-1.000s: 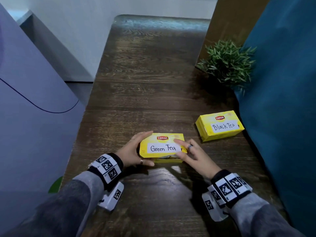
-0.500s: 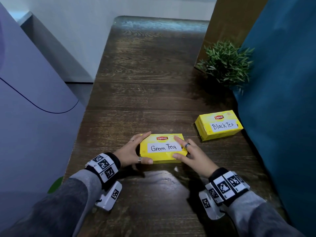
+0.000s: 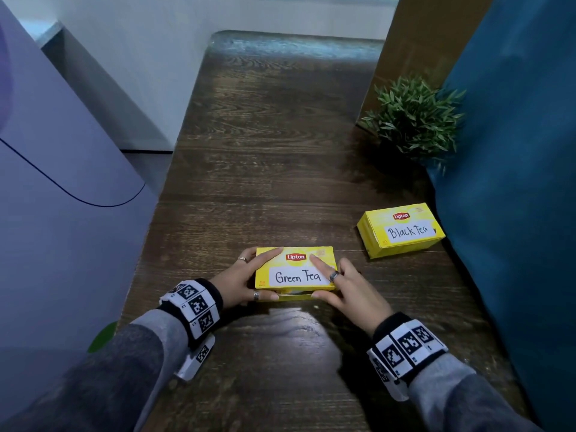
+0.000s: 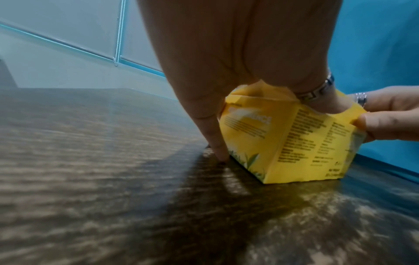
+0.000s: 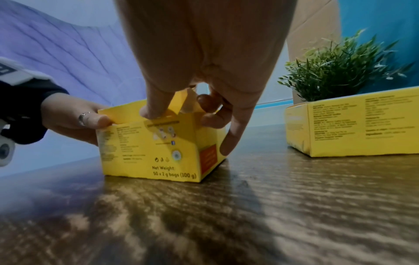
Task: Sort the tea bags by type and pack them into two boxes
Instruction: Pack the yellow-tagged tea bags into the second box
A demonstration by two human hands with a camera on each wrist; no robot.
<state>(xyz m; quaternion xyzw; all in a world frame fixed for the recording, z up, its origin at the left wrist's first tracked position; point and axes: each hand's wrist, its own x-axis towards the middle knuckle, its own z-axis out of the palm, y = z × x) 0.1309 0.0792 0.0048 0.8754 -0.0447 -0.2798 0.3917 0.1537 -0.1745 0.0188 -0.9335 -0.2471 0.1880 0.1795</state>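
Observation:
A yellow Lipton box labelled Green Tea [image 3: 296, 269] lies on the dark wooden table [image 3: 265, 151] near the front. My left hand [image 3: 240, 279] grips its left end, fingers on the lid and thumb on the front edge. My right hand [image 3: 352, 288] grips the right end, index finger stretched over the lid, thumb at the front. In the left wrist view the left hand [image 4: 226, 53] covers the box [image 4: 283, 143]. The right wrist view shows the lid flap raised slightly under the right hand [image 5: 204, 44]. A closed Black Tea box [image 3: 402, 230] sits to the right. No loose tea bags show.
A small green plant [image 3: 414, 116] stands at the back right, behind the Black Tea box [image 5: 351, 125]. A blue panel [image 3: 514, 182] borders the table's right side. A pale purple surface [image 3: 46, 213] lies off the left edge.
Both hands have closed in on the Green Tea box's ends, thumbs coming onto its front edge. The right index finger has slid further over the lid. Neither box has shifted.

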